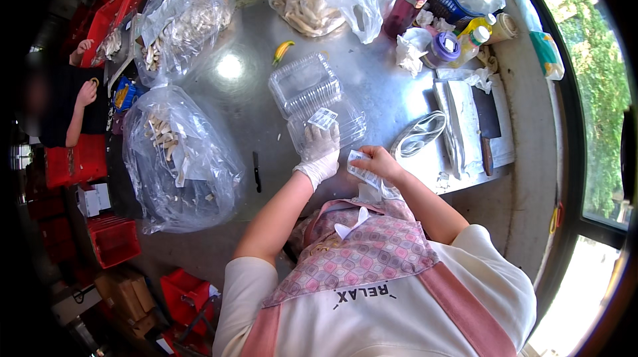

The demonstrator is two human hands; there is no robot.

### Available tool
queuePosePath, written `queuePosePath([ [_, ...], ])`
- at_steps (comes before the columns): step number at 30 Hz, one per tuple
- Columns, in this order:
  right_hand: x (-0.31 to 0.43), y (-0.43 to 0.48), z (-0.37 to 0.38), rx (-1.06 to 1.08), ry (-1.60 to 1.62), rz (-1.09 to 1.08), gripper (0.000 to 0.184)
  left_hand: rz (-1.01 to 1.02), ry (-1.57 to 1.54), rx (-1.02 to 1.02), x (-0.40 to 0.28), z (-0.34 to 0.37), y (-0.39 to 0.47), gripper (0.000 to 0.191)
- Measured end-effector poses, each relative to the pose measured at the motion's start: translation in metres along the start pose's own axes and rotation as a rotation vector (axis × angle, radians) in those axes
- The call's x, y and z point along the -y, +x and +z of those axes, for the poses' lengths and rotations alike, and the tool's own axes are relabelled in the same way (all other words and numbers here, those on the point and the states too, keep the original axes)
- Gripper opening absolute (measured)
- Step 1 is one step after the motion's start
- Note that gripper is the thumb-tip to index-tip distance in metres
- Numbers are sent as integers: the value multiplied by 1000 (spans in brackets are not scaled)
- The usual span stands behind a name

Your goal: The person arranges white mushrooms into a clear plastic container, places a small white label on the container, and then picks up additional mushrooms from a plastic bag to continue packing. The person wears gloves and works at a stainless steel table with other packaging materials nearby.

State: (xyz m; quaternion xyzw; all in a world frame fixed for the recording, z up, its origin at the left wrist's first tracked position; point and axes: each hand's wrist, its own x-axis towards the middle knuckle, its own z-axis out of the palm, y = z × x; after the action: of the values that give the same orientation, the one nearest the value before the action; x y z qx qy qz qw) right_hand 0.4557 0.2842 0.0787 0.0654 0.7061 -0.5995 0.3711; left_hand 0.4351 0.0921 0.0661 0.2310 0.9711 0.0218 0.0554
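Note:
My left hand (320, 155), in a thin white glove, lies at the near part of a clear plastic clamshell container (303, 83) that stands unfolded on the metal table (219, 122). Its fingers are at a printed label (323, 118) on the container; whether they grip anything is unclear. My bare right hand (380, 163) pinches a strip of printed labels (365, 172) just right of the glove, above the table's near edge. Beyond the container lies a small yellow and green object (282, 52). A small black-handled knife (256, 171) rests left of my gloved hand.
Clear bags of mushrooms (182, 157) stand at the left and far side. At the right are a coiled band (419, 133), a cleaver (487, 132), bottles (471, 48) and a pink tumbler (407, 5). Another person's hand (87, 92) shows at far left, near red crates (113, 240).

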Motion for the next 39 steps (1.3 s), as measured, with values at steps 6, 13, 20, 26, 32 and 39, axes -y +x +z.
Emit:
queuePosePath([
  [6, -12, -9, 1, -35, -64, -177, 28, 174, -242, -279, 27, -11, -2, 55],
  [13, 12, 32, 13, -178, -46, 0, 26, 112, -328, -319, 21, -14, -14, 52],
  [20, -36, 101, 13, -329, -590, -530, 24, 69, -419, -319, 7, -30, -20, 69],
  [26, -7, 72, 8, -234, -695, -232, 28, -233, -565, -441, 6, -7, -69, 86],
  [32, 6, 65, 18, -284, -694, -262, 58, -310, -634, -293, -18, 12, -94, 50],
  [39, -51, 93, -4, -355, -1030, -784, 24, -5, -450, -336, -6, -5, -41, 74],
])
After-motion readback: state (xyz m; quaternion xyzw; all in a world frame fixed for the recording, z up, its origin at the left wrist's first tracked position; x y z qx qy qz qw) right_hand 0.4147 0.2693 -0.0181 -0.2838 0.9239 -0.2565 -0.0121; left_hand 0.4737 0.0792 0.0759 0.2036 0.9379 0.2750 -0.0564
